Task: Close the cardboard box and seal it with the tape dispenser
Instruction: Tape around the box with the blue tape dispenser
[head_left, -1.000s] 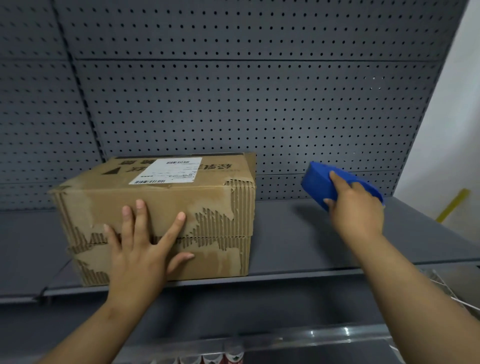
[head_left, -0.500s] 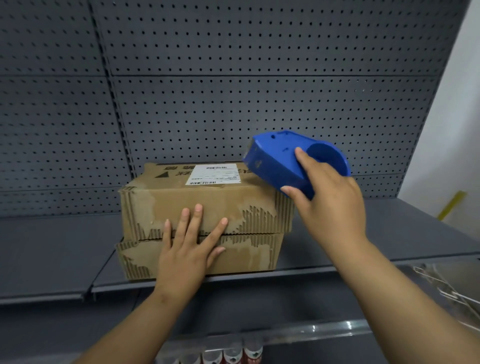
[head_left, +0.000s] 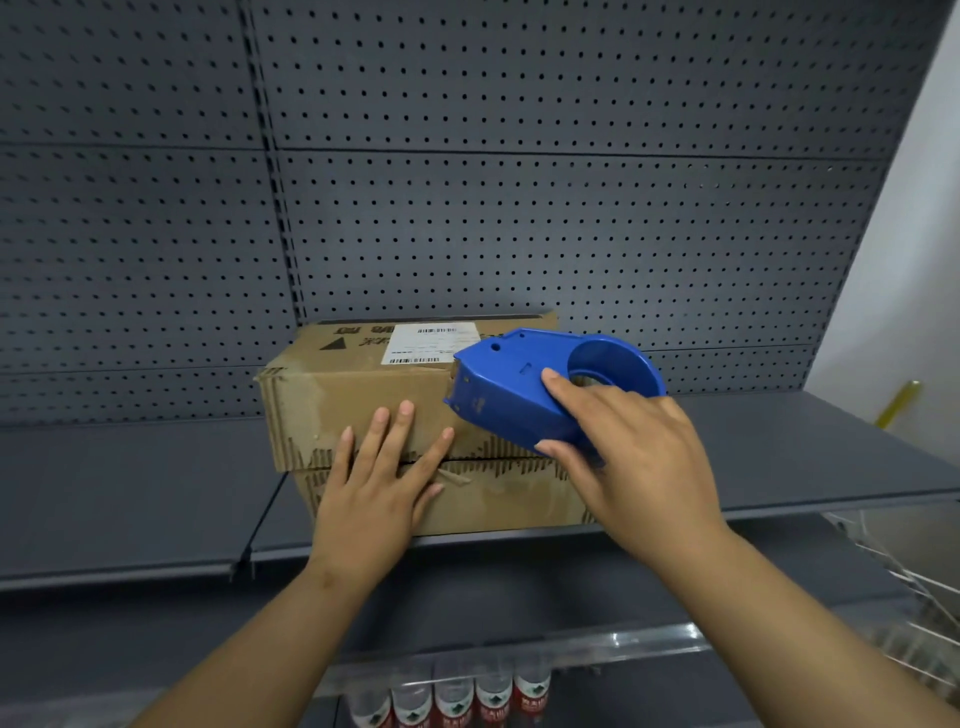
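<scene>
A worn brown cardboard box (head_left: 343, 395) lies on its side on the grey shelf (head_left: 130, 499), a white shipping label (head_left: 428, 344) on its upper face. The flaps on the near face are folded shut, with a seam running across the middle. My left hand (head_left: 376, 480) presses flat on that seam, fingers spread. My right hand (head_left: 631, 460) grips a blue tape dispenser (head_left: 524, 392). Its nose rests against the box's near face at the upper right, beside my left fingers.
A grey pegboard wall (head_left: 519, 208) rises behind the box. Several bottles with red labels (head_left: 452, 701) stand on the shelf below. A wire basket (head_left: 904, 582) juts out at lower right, and a yellow stick (head_left: 896, 402) leans by the white wall.
My right hand has swung the dispenser left and down, from beside the box to its near face. My left hand stays pressed on the flaps. The view has shifted left.
</scene>
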